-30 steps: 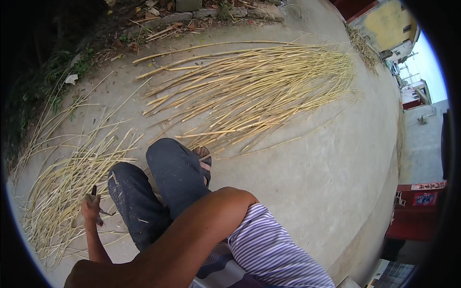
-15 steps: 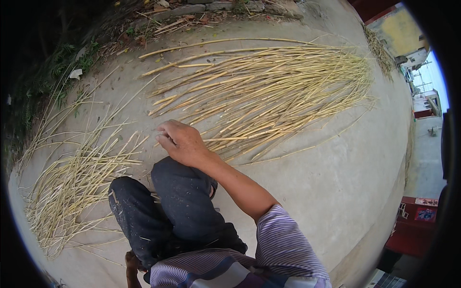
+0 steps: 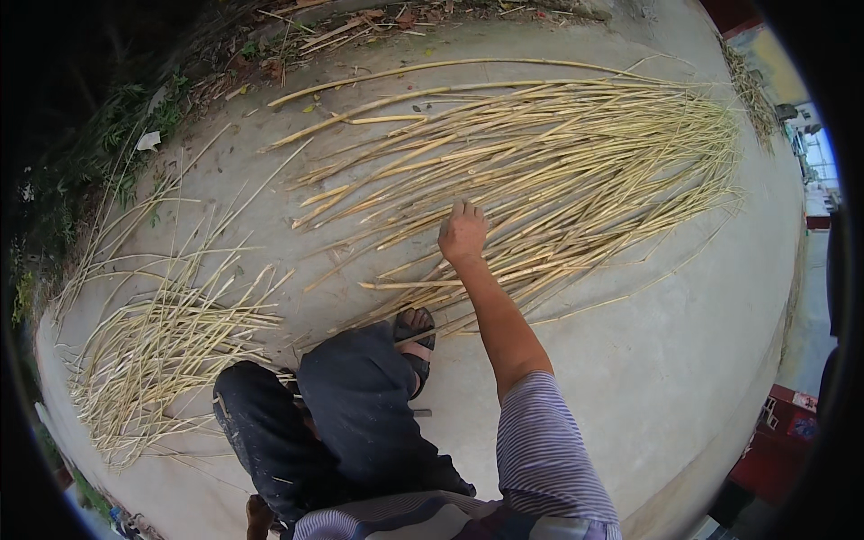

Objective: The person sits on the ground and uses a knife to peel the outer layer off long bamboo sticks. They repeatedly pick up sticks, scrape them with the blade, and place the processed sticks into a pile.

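A broad spread of long, thin yellow-green stalks (image 3: 585, 153) lies on the concrete ahead of me, thick cut ends to the left and thin tips to the right. My right hand (image 3: 463, 232) is down over the middle of this spread, back of the hand up and fingers curled in. Whatever the fingers hold, if anything, is hidden under the hand. Low at the left, beside my knee, only part of my left hand (image 3: 258, 515) shows; its fingers are hidden. A second, tangled heap of shorter, paler stalks (image 3: 171, 351) lies left of my legs.
My sandaled foot (image 3: 415, 342) stands at the spread's near edge. A small grey strip (image 3: 420, 413) shows beside my trouser leg. Green plants (image 3: 117, 135) and a scrap of white litter (image 3: 148, 141) border the ground at the left. Dry debris (image 3: 351, 31) lines the far edge.
My right hand has moved from above my knee to the right and out over the stalks, its arm straightening. The view has shifted slightly, and my foot now shows.
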Motion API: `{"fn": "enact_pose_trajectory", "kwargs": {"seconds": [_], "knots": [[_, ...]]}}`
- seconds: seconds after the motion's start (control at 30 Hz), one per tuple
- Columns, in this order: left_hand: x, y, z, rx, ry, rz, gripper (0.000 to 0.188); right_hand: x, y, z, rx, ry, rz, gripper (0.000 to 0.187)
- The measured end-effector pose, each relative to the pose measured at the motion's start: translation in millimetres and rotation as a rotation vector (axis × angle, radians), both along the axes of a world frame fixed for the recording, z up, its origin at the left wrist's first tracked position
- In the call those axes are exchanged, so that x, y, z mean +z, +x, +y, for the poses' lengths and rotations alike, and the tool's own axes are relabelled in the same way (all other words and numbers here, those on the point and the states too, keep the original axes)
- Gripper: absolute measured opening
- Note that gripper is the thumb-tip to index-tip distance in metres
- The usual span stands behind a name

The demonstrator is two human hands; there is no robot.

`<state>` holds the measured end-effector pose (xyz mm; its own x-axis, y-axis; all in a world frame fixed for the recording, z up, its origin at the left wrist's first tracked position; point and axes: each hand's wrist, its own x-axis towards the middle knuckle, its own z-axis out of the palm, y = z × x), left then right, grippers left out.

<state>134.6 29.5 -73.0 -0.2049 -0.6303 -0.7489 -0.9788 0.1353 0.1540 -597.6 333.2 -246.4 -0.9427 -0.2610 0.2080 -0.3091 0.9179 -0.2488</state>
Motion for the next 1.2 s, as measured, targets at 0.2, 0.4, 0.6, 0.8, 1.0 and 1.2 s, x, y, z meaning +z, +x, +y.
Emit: {"fn": "enact_pose_trajectory", "kwargs": {"seconds": [0.2, 0.4, 0.6, 0.8, 1.0, 1.2], "knots": [[1.3, 6.7, 0.3, -0.001, 0.025, -0.098, 0.022, -3.1, -65.6, -4.1, 0.017, 0.110, 0.059, 0.032], [-8.8, -24.8, 0.3, 0.007, 0.044, -0.142, 0.025, -39.8, -89.6, 0.8, 0.232, 0.517, -0.220, 0.034], [-12.9, -43.3, -2.0, -0.003, 0.049, -0.145, 0.029, -60.8, -75.4, -3.9, 0.388, 0.660, -0.417, 0.042], [-14.9, -51.2, -8.1, -0.013, 0.049, -0.137, 0.032, -41.1, -64.4, 4.5, 0.383, 0.523, -0.694, 0.067], [-15.9, -58.7, -12.1, -0.022, 0.050, -0.139, 0.035, -89.3, -40.3, 47.1, 0.321, 0.022, -0.488, 0.072], [-19.7, -69.5, -10.5, -0.018, 0.041, -0.152, 0.039, -76.7, -45.2, 12.7, 0.201, 0.135, -0.342, 0.044]]}}
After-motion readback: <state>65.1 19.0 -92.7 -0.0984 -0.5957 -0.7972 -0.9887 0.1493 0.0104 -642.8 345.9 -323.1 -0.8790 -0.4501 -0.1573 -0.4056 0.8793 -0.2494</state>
